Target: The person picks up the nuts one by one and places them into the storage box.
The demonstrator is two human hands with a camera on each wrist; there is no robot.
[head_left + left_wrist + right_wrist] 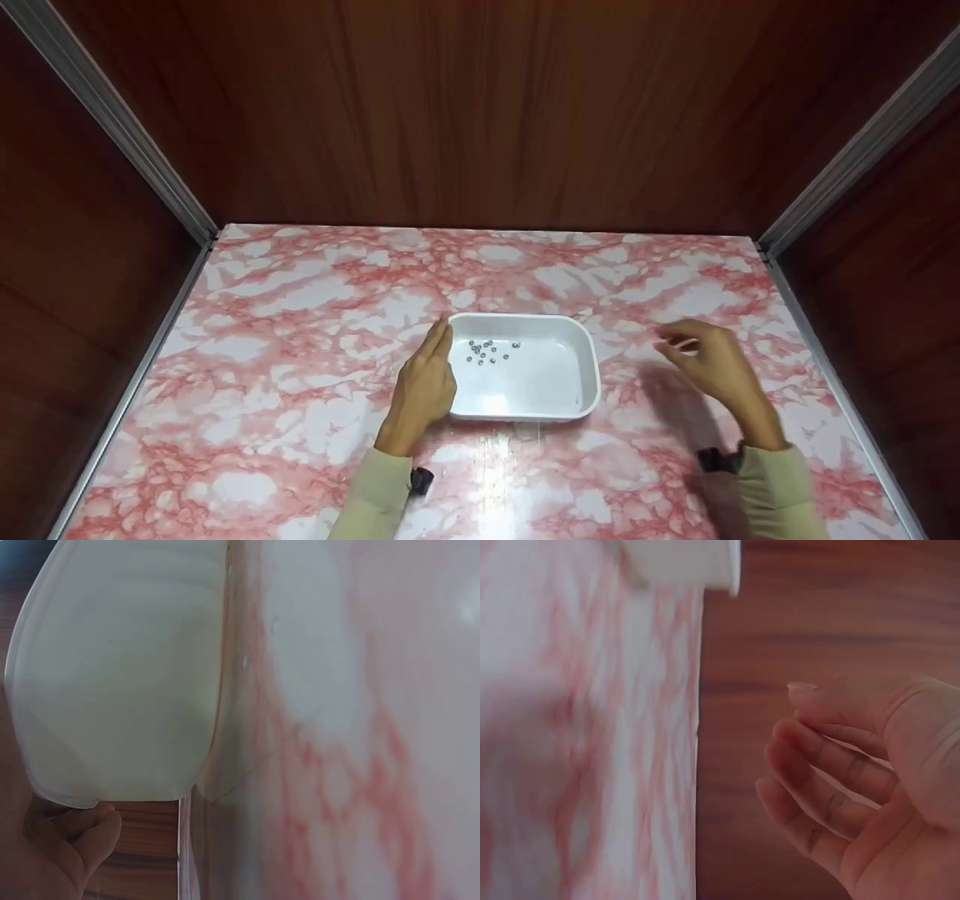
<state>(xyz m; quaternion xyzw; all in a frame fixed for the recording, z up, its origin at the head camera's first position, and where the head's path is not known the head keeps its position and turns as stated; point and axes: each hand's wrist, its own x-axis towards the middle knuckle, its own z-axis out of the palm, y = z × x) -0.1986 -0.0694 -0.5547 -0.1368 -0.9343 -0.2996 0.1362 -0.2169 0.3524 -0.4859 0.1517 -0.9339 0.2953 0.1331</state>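
Observation:
A white rectangular plastic tray (592, 360) sits mid-table and holds several small grey beads (487, 351) near its far left corner. My left hand (426, 379) lies flat against the tray's left wall with its fingers straight along the rim. In the left wrist view the tray's outer wall (120, 675) fills the frame, with my left hand's fingers (71, 844) touching just under its rim. My right hand (709, 360) hovers above the table to the right of the tray, apart from it. Its fingers (832, 780) are loosely curled and I see nothing in them.
The table (300, 300) has a pink and white marbled top. Dark wooden walls (480, 112) with metal corner strips close it in at the back and on both sides. A corner of the tray (694, 562) shows in the right wrist view.

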